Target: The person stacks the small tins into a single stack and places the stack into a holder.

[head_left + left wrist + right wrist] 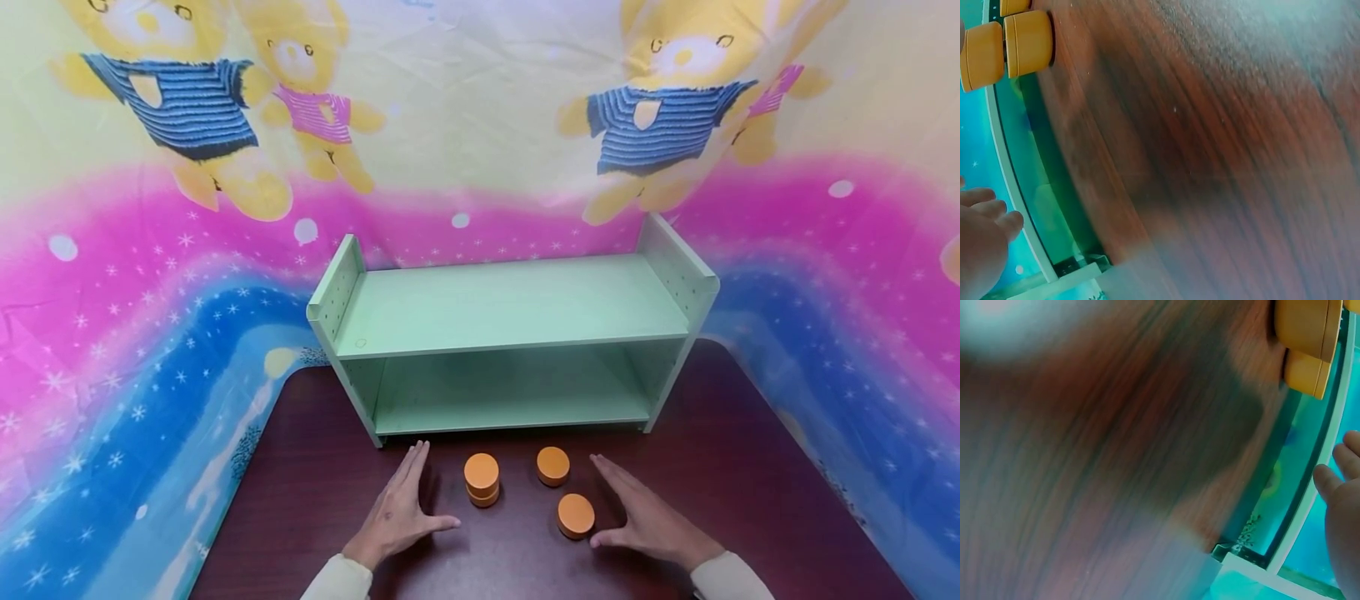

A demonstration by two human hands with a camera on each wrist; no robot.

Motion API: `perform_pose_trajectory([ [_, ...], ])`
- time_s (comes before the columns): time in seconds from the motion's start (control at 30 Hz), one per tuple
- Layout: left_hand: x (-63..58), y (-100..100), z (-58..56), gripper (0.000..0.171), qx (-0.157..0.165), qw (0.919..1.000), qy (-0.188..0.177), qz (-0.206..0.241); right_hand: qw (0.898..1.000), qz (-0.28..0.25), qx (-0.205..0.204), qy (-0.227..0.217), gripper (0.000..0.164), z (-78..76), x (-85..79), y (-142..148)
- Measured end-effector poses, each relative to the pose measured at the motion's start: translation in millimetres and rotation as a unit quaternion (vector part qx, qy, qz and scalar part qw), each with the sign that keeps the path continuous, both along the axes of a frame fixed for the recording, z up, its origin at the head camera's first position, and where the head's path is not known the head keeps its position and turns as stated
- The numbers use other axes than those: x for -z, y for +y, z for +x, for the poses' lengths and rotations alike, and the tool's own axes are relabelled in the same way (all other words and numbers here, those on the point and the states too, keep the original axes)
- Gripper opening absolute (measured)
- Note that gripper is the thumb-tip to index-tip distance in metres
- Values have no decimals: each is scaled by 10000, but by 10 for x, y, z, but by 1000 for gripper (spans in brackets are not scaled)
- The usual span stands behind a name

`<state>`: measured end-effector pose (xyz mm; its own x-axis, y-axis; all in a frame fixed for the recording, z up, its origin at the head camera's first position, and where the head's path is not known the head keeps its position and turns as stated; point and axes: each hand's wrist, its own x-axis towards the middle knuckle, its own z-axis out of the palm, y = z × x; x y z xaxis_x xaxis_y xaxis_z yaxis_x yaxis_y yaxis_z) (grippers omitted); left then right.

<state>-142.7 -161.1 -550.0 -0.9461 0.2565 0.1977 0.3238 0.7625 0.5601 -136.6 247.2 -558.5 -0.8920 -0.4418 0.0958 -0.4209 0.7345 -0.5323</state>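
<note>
On tabletop before green shelf: left hand, right hand flat, relaxed, holding nothing, flanking orange discs, none shelved yet, both tiers bare.

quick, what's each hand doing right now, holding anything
Left hand: open, flat on the table, holding nothing.
Right hand: open, flat on the table, holding nothing.

Head view: high, facing down-forward over dark wooden tabletop. Wrist views: skimming tabletop closely, sharing round orange wooden discs.
</note>
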Motion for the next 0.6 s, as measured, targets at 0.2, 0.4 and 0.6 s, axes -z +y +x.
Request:
perform_pose_trajectory([
  [0.2, 52, 39, -16, 123, 12, 9997, -126, 205, 9998, -90, -51, 198, 106, 1, 18, -21],
  [0.4, 76, 71, -39, 116, 58, 9978, -82, 662, 9996, -147, -80, 246, 103, -8, 44, -41],
  [0.6, 144, 97, -91, 109, 166, 9943, -45, 1055, 9990, -314, -145, 270, 100, 8, 74, -59],
])
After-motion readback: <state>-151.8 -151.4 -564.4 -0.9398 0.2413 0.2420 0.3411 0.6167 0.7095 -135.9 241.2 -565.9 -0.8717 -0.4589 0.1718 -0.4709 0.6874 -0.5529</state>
